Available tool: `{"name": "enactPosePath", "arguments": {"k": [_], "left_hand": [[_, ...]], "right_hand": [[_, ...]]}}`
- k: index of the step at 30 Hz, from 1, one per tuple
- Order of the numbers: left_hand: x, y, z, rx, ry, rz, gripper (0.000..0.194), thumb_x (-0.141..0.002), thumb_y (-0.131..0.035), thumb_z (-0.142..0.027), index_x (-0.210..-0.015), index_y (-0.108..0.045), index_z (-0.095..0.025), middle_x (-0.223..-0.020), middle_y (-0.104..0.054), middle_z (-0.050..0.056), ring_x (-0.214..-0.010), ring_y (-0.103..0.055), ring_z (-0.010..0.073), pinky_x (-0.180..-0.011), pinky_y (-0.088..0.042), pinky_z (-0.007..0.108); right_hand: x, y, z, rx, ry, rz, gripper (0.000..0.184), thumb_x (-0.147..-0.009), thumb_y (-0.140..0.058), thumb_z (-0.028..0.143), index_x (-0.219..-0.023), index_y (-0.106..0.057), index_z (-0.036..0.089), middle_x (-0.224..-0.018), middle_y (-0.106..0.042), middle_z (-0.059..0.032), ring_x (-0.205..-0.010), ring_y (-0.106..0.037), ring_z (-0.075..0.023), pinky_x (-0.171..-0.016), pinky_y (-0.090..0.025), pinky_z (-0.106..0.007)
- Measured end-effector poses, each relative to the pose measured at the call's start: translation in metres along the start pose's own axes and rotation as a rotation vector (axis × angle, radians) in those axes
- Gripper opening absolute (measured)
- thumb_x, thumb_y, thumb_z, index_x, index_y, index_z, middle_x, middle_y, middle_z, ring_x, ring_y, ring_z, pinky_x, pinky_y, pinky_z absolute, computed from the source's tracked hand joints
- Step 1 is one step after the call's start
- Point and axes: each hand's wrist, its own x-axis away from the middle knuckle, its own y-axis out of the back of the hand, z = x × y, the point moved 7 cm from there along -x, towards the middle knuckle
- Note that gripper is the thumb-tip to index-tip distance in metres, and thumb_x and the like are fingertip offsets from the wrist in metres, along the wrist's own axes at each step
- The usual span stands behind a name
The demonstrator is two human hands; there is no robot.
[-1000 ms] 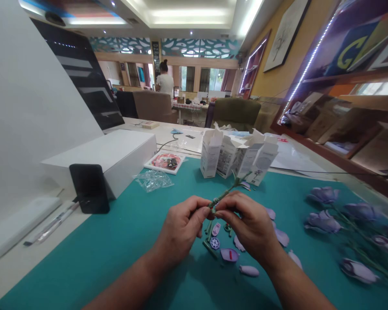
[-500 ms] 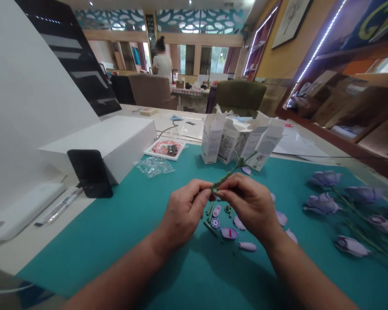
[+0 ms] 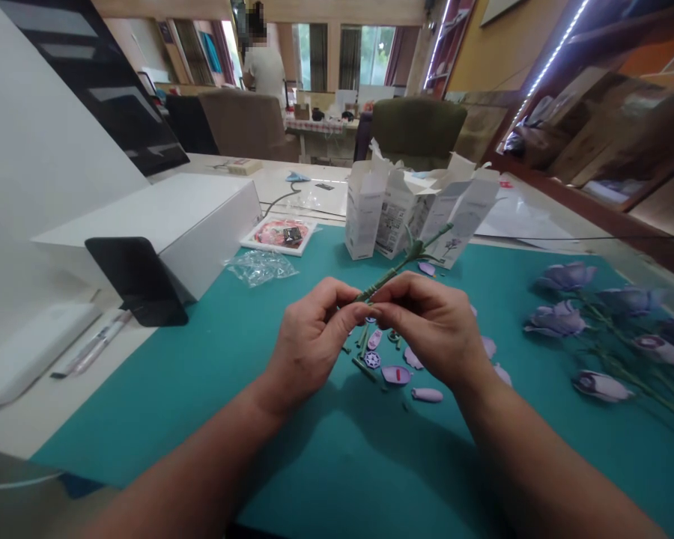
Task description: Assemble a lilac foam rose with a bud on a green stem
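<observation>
Between my two hands is a green toy flower stem point(image 3: 413, 254), tilted up to the right with small leaves on it. My left hand point(image 3: 319, 337) pinches its lower end between thumb and fingers. Close beside it, my right hand point(image 3: 432, 329) is closed on the same stem, thumb tip almost meeting the left thumb. The fingers hide the stem's lowest part. Below the hands lie loose pieces: a purple wheel-shaped piece point(image 3: 373, 360), a purple cupped piece point(image 3: 396, 375), a lilac rounded piece point(image 3: 427, 394) and several short green stem pieces point(image 3: 365, 368).
Several purple toy flowers point(image 3: 556, 319) lie on the right of the green mat point(image 3: 213, 419). Opened white boxes point(image 3: 362, 217) stand behind my hands. At left are a phone point(image 3: 138, 281), a white box point(image 3: 213, 239), crumpled clear plastic point(image 3: 261, 267) and pens point(image 3: 93, 346). Someone point(image 3: 266, 71) stands far back.
The camera view has tipped down, so things sit higher in the picture. My hands stay on the stem, and their thumb tips have come closer together.
</observation>
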Motion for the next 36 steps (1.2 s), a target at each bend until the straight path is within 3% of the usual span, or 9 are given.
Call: {"name": "enactPosePath", "arguments": {"k": [10,15,19,24,27,30,32,36], "left_hand": [[-0.001,0.001,0.005,-0.029,0.009,-0.014,0.017,-0.083,-0.065,-0.036,-0.084,-0.059,-0.020,-0.059,-0.049,-0.006,-0.047,-0.044,0.0083,-0.045,-0.035,0.022],[-0.004,0.014,0.000,-0.090,-0.035,-0.086,0.015,-0.085,-0.060,-0.035,-0.084,-0.058,-0.020,-0.062,-0.056,-0.004,-0.048,-0.044,0.0088,-0.046,-0.037,0.023],[-0.004,0.023,-0.004,-0.166,-0.068,-0.130,0.016,-0.087,-0.057,-0.035,-0.085,-0.057,-0.020,-0.064,-0.060,-0.002,-0.049,-0.044,0.0092,-0.047,-0.037,0.023],[-0.004,0.025,-0.005,-0.221,-0.087,-0.128,0.017,-0.088,-0.056,-0.037,-0.084,-0.057,-0.021,-0.062,-0.058,-0.003,-0.047,-0.042,0.0091,-0.046,-0.035,0.024],[-0.005,0.025,-0.003,-0.245,-0.072,-0.123,0.018,-0.088,-0.056,-0.038,-0.084,-0.057,-0.021,-0.062,-0.058,-0.003,-0.047,-0.042,0.0095,-0.046,-0.035,0.024],[-0.006,0.026,0.000,-0.266,-0.052,-0.129,0.018,-0.088,-0.056,-0.039,-0.084,-0.057,-0.021,-0.063,-0.059,-0.003,-0.047,-0.042,0.0098,-0.046,-0.035,0.025],[-0.007,0.028,0.002,-0.266,-0.047,-0.141,0.018,-0.087,-0.057,-0.040,-0.084,-0.058,-0.022,-0.064,-0.060,-0.003,-0.047,-0.042,0.0098,-0.045,-0.035,0.025],[-0.008,0.030,0.004,-0.247,-0.048,-0.159,0.017,-0.087,-0.057,-0.039,-0.085,-0.058,-0.022,-0.064,-0.060,-0.003,-0.047,-0.043,0.0099,-0.046,-0.036,0.025]], "right_hand": [[0.000,0.001,-0.005,-0.074,-0.090,0.022,0.014,-0.076,-0.073,0.031,-0.073,-0.067,0.019,-0.066,-0.067,0.0001,-0.060,-0.061,-0.0131,-0.053,-0.049,-0.025],[0.004,0.038,-0.019,0.068,-0.154,-0.042,0.014,-0.079,-0.068,0.034,-0.077,-0.069,0.020,-0.061,-0.064,0.0004,-0.055,-0.060,-0.0130,-0.049,-0.048,-0.024],[0.015,0.060,-0.045,0.362,-0.148,-0.024,0.016,-0.085,-0.061,0.034,-0.082,-0.070,0.021,-0.072,-0.069,-0.0032,-0.063,-0.062,-0.0165,-0.055,-0.048,-0.028],[0.031,0.028,-0.080,0.747,-0.040,0.271,0.017,-0.087,-0.055,0.020,-0.094,-0.070,0.023,-0.090,-0.071,-0.0060,-0.082,-0.064,-0.0211,-0.069,-0.048,-0.034],[0.036,0.010,-0.096,0.905,-0.049,0.327,0.018,-0.087,-0.058,0.019,-0.100,-0.069,0.022,-0.093,-0.069,-0.0080,-0.086,-0.062,-0.0223,-0.071,-0.046,-0.033],[0.037,0.002,-0.105,0.925,-0.072,0.384,0.014,-0.086,-0.056,0.014,-0.085,-0.068,0.020,-0.087,-0.068,-0.0077,-0.082,-0.061,-0.0215,-0.067,-0.044,-0.031],[0.035,0.011,-0.106,0.833,-0.100,0.344,0.015,-0.086,-0.053,0.014,-0.080,-0.066,0.020,-0.082,-0.067,-0.0059,-0.078,-0.061,-0.0198,-0.066,-0.043,-0.030],[0.026,0.056,-0.107,0.570,-0.226,0.104,0.014,-0.086,-0.053,0.028,-0.077,-0.060,0.021,-0.074,-0.065,-0.0018,-0.068,-0.058,-0.0171,-0.063,-0.043,-0.029]]}}
